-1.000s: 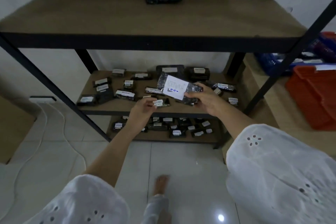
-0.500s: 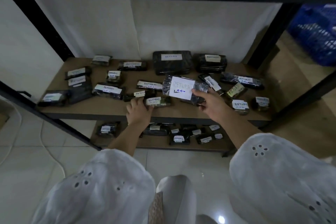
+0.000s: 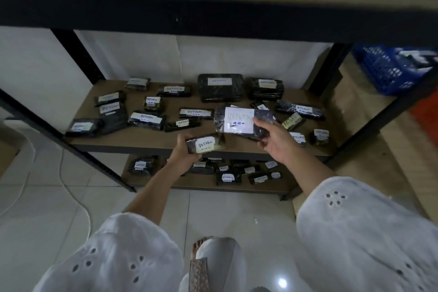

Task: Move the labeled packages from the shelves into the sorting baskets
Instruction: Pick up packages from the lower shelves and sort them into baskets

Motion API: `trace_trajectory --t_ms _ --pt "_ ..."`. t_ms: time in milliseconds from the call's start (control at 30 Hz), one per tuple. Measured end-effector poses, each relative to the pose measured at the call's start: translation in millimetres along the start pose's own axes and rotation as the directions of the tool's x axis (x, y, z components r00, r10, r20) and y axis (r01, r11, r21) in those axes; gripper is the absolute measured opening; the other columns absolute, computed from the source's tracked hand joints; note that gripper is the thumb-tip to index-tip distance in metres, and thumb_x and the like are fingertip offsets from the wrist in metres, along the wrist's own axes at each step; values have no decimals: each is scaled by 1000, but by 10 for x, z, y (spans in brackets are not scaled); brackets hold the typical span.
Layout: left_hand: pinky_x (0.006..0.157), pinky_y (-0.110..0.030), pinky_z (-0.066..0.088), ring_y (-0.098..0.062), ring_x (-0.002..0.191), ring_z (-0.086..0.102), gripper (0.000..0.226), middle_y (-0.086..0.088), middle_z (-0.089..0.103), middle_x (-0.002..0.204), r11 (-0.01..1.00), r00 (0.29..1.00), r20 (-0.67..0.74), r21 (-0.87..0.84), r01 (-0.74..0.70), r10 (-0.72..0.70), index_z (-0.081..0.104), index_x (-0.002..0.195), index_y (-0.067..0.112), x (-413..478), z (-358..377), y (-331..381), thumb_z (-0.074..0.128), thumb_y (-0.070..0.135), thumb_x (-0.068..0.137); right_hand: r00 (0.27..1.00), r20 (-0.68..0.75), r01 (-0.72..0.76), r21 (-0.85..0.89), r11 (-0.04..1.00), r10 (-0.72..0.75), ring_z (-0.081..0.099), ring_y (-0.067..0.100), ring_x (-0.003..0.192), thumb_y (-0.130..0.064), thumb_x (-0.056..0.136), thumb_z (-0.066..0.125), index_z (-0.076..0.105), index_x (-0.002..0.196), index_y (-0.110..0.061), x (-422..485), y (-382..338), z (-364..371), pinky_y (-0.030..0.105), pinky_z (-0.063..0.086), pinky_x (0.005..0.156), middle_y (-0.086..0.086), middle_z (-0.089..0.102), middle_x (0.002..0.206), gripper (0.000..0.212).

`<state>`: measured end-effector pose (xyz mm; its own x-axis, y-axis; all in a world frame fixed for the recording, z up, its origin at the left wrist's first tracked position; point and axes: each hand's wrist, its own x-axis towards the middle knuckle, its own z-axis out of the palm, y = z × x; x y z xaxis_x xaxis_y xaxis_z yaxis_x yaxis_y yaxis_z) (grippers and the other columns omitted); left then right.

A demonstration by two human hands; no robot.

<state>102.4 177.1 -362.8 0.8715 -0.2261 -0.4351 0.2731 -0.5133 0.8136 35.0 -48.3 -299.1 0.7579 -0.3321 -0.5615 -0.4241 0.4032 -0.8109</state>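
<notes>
The left hand (image 3: 183, 150), at the centre of the frame, has its fingers and thumb curled round a small dark wrapped package (image 3: 205, 143) with a white "RETURN" label, at the front edge of the middle shelf (image 3: 147, 138). I cannot tell whether the package is clear of the board. Just to its right, the right hand (image 3: 272, 141) grips the right end of a larger film-wrapped package (image 3: 237, 121) with a big white label, thumb on top, raised above the shelf. Both look light, since each is managed one-handed. The glossy film is probably slick and soft, so a hold across the short width should be surer than an end grip, which may let the larger one sag. More labelled packages (image 3: 220, 87) lie scattered over the brown board, and others sit on the lower shelf (image 3: 189, 184). A blue basket (image 3: 384, 71) shows at upper right, under the dark edge of the top shelf (image 3: 213, 14). Behind is a white wall (image 3: 130, 54), below a pale tiled floor (image 3: 47, 220) with a white cable (image 3: 71, 197) at lower left.
</notes>
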Motion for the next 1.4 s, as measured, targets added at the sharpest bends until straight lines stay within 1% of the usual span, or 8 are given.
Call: trace_trajectory --t_ms 167,267,433,567,767,967,1133,1400 --pt "61 -24 50 -13 70 60 37 -7 57 101 954 998 67 -301 20 1 30 114 21 -964 -57 353 50 -1 93 1000 19 -3 52 999 2 58 16 78 -27 86 65 59 111 -16 -802 -168 -103 26 40 64 4 68 97 28" --pt "54 -22 44 -15 66 56 22 -9 58 98 893 997 70 -448 49 -19 37 111 24 -1464 -90 546 45 7 98 999 43 5 70 998 -8 62 14 65 -29 88 63 61 111 -17 -1257 -249 -194 21 39 54 4 71 96 26" --pt "57 -26 42 -17 66 54 16 -11 60 99 892 994 107 -449 44 5 43 111 21 -2008 -34 770 47 15 97 997 33 63 134 989 -68 57 13 59 -31 87 65 64 102 -16 -1757 -435 -380 21 36 53 5 71 89 21" --pt "47 -21 39 -16 59 49 13 -7 56 87 888 988 147 -459 24 50 45 108 19 -2237 74 1025 47 11 97 989 3 142 215 966 -146 54 9 50 -29 87 63 65 99 -16 -1955 -568 -549 17 35 45 2 71 83 17" --pt "43 -17 39 -17 58 47 19 -12 55 100 898 969 207 -438 -29 132 41 115 15 -2444 479 1456 45 8 98 979 -18 198 317 928 -203 49 8 43 -28 90 56 62 100 -14 -2070 -654 -1027 16 31 40 1 67 73 18" --pt "51 -24 37 -17 58 48 16 -10 54 97 914 950 231 -392 -105 208 47 99 26 -2475 1366 2054 47 10 97 970 -38 234 395 889 -239 47 7 40 -27 89 54 61 94 -14 -1964 -963 -2012 15 29 37 -2 63 62 16" --pt "54 -22 42 -17 70 50 14 -9 57 96 879 944 238 -468 -95 229 49 107 17 -2536 2363 2571 47 8 96 965 -64 258 384 887 -253 45 7 35 -27 89 53 60 91 -16 -1928 -1402 -3144 13 25 36 -3 58 56 14" --pt "46 -20 35 -11 52 49 14 -6 57 85 904 931 301 -421 -65 207 47 111 16 -2501 4069 3445 47 13 97 966 -75 259 345 902 -248 47 6 41 -31 87 57 64 97 -17 -1699 -2045 -4907 17 28 41 -5 65 68 18"
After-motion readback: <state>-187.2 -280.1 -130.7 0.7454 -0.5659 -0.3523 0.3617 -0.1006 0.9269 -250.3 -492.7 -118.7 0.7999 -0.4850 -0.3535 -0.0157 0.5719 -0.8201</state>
